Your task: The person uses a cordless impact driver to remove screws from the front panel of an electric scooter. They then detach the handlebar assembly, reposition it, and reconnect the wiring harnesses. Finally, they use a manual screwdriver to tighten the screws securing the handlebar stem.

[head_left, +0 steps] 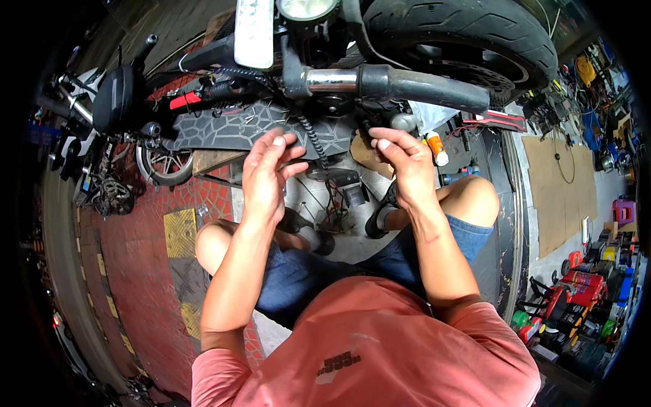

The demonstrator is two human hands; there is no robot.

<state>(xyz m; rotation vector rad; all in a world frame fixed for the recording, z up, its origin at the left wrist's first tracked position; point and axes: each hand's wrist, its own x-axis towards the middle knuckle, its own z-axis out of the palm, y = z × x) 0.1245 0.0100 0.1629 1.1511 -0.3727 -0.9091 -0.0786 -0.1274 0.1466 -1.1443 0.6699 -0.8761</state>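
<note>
Left hand [266, 173] is released, fingers loosely bent and parted; the deck [215, 132] lies just beyond it. Right hand [409, 163] is half curled; cannot tell whether it grips anything. Handlebar [424, 88] extends beyond the right hand, bottle [436, 148] just to that hand's right.

Left of the left grip [266, 173], a small spoked wheel [166, 163] is standing on red paving [129, 285], and a yellow tile [178, 232] is showing nearer. Well right of the right grip [408, 166], a brown sheet [559, 197] is lying flat, with red tools [582, 288] crowding beyond.
</note>
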